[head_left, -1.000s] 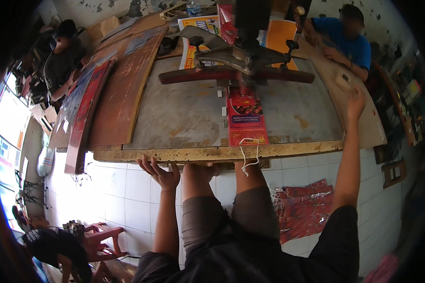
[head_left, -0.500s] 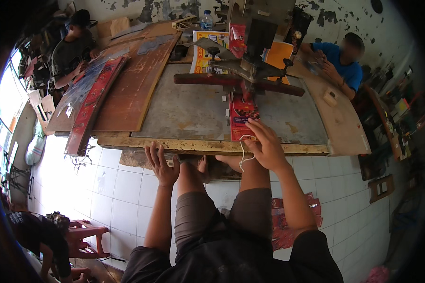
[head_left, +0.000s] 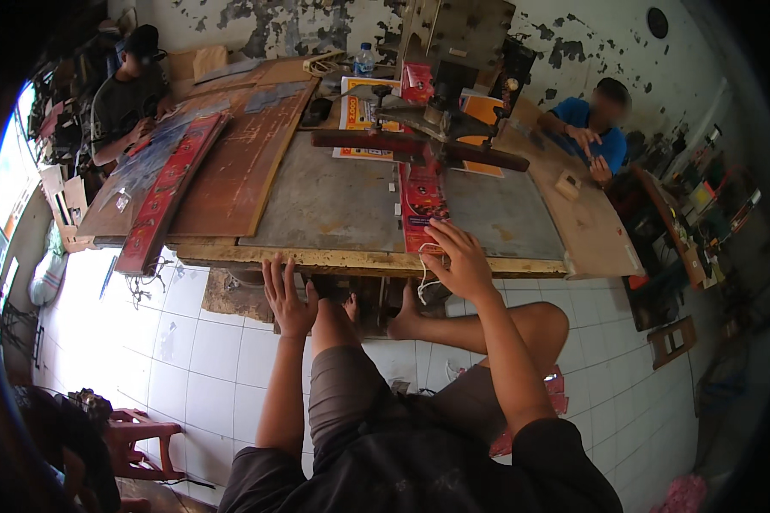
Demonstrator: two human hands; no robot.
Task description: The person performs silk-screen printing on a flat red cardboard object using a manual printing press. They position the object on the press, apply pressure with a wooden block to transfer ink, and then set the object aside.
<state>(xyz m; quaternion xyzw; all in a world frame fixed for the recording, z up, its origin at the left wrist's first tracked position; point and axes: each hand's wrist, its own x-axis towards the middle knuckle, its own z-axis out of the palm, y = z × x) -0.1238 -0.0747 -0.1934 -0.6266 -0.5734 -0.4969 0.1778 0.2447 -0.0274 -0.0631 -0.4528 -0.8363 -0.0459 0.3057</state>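
My right hand (head_left: 462, 263) lies with outstretched fingers at the near end of a red printed bag (head_left: 423, 227), by the table's front edge. A white cord (head_left: 424, 275) hangs from that end, beside my thumb. Just above the bag's far part stands a press (head_left: 436, 115) with a dark red crossbar (head_left: 364, 141); whether the bar touches the bag I cannot tell. At the front edge, left of the bag, my left hand (head_left: 288, 299) is spread and holds nothing.
A long stack of red printed bags (head_left: 167, 192) lies on the brown board (head_left: 257, 162) at left. People sit at the table's far left and right; another crouches at lower left by a red stool (head_left: 141, 440). A water bottle (head_left: 364, 60) stands at the back.
My right knee has swung out to the right, partly covering the red sheets on the floor. The view has shifted slightly. Both hands keep nearly the same places at the table edge.
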